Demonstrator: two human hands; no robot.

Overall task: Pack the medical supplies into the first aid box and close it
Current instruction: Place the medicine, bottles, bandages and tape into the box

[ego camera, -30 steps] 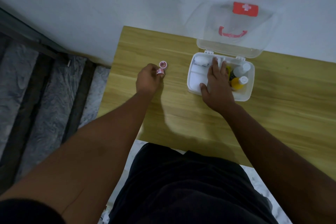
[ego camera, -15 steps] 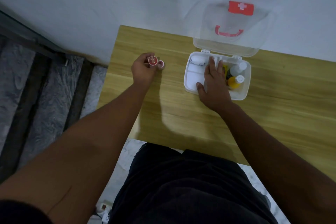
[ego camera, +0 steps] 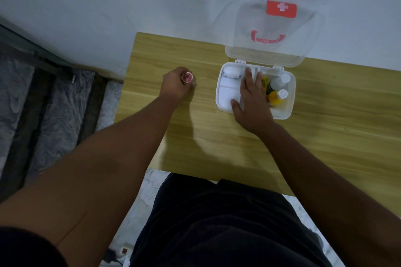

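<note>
The white first aid box (ego camera: pixel 289 102) stands open on the wooden table (ego camera: pixel 325 136), its clear lid (ego camera: pixel 273 50) with a red cross label and red handle tilted back against the wall. My right hand (ego camera: pixel 252 102) lies flat across the box's middle, fingers spread. To its right stand a white bottle (ego camera: pixel 280 81) and a yellow bottle (ego camera: pixel 277 96). A white roll (ego camera: pixel 231 72) lies in the back-left compartment. My left hand (ego camera: pixel 176 86) is left of the box, closed around a small pink tape roll (ego camera: pixel 187 77), just above the table.
The white wall rises right behind the table. The table's left edge is close to my left hand, with grey floor and dark strips beyond it. My dark-clothed lap is at the table's near edge.
My left hand has lifted the small pink tape roll off the table and turned it in the fingers. My right hand has stayed on the box.
</note>
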